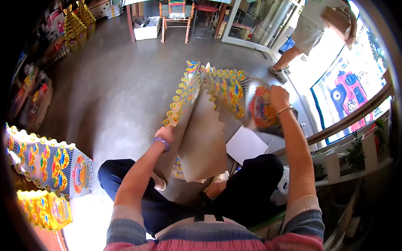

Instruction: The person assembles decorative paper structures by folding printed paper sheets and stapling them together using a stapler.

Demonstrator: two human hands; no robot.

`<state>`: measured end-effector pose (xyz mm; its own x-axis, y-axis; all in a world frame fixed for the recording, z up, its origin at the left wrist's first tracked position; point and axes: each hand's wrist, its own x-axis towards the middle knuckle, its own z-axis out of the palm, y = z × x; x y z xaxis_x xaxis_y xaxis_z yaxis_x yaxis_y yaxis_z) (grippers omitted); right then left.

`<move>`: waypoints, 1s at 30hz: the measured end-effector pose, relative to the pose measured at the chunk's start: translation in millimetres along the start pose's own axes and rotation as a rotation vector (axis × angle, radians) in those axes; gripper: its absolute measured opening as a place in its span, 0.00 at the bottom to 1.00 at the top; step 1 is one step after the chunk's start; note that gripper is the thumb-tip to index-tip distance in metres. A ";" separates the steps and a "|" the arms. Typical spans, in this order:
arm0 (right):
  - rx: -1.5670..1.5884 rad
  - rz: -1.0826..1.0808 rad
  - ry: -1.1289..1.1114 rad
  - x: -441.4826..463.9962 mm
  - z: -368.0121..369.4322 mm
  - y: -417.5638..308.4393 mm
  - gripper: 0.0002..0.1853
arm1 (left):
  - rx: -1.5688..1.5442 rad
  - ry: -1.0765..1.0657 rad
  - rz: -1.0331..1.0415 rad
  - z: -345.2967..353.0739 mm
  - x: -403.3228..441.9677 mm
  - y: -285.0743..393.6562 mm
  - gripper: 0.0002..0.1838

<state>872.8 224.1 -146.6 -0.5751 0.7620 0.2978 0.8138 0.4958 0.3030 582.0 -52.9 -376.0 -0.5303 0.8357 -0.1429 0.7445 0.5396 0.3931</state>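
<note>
A large folded decorated panel [224,85], with scalloped edges and bright floral patterns, stands over the floor in front of my knees. Its two patterned wings meet at a point at the far end and spread apart toward me. My left hand [165,134] is closed on the near end of the left wing. At the right wing's outer end, smeared by motion, my right hand [279,98] is closed on the edge beside a round floral print. Plain grey-beige board [203,142] shows between the wings. A white sheet [246,145] lies by my right knee.
Similar decorated pieces stand at left, one silver [54,161] and one yellow [46,209]. A person [310,29] carrying a brown box is near the glass door [257,25]. A chair [176,16] and a white bin [146,28] are at the back; planters [347,163] line the right.
</note>
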 end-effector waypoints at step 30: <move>0.397 -0.085 -0.567 -155.0 179.8 -69.0 0.14 | -0.404 0.042 -0.019 14.4 -11.6 -18.7 0.13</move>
<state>920.7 146.8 -376.5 -0.5942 0.7597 -0.2641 0.7987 0.5961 -0.0822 580.0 -71.2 -394.8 -0.5650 0.8164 -0.1194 0.5198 0.4646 0.7169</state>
